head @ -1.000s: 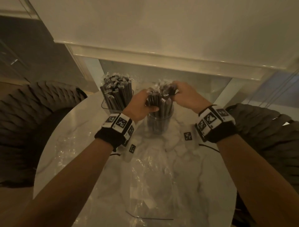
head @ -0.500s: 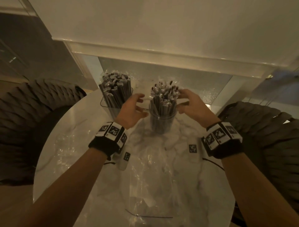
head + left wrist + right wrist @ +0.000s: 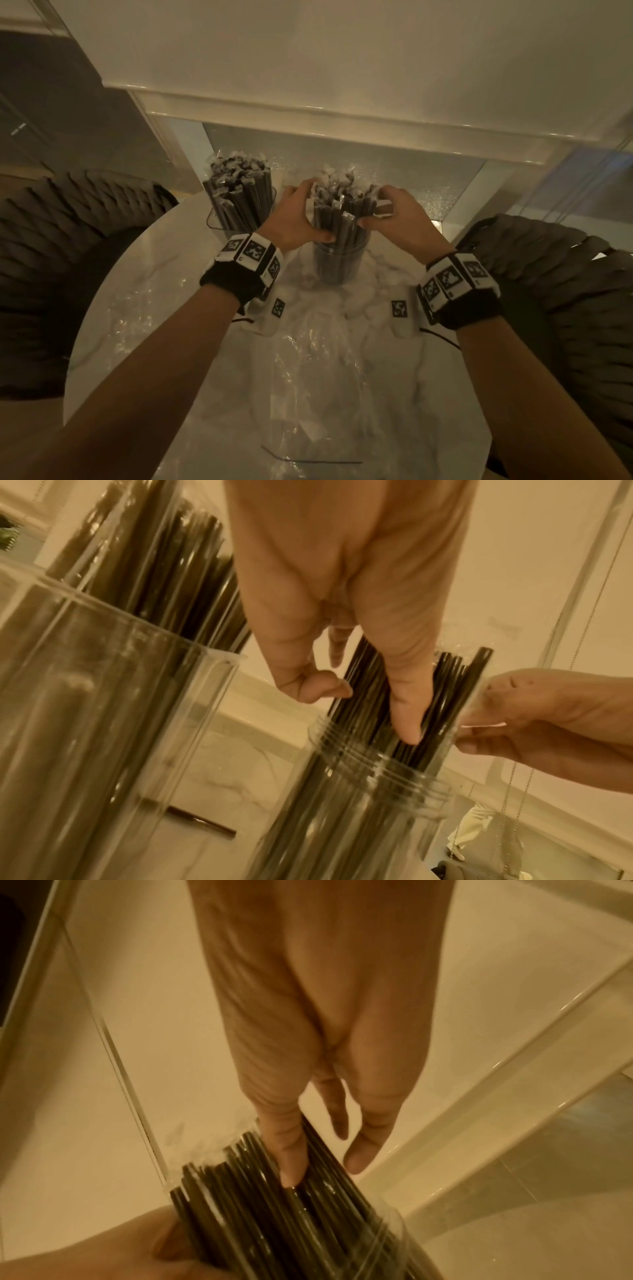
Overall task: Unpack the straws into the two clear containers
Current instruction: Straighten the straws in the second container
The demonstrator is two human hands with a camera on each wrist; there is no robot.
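Head view: two clear containers stand on the marble worktop [image 3: 113,329], both filled with dark wrapped straws that stand nearly upright.
Round container: the round container [image 3: 339,263] is the nearer one, between the two hands; its straw bundle [image 3: 342,209] rises well above the rim.
Square container: the square container [image 3: 236,219] is to the left and a little farther, with its own full bundle; no hand touches it.
Left hand: the left hand [image 3: 294,219] presses the left side of the round container's bundle; in the left wrist view the thumb lies flat along the straws, just above the rim, and the other fingers curve around the far side.
Right hand: the right hand [image 3: 397,216] closes on the right side of the same bundle; the thumb rests on the straws and the other fingers reach behind them.
Key relation: the long axis of the straws is vertical and the bundle sits exactly between the two palms, so both hands are equally near; any squeeze or downward push goes along this axis.
Step, as I judge: gathering and settling the straws into the round container.
Progress: seems nearly finished, because the plastic bag [image 3: 308,394] lies flat on the worktop in front.
Risk: an uneven push may tip the light container.
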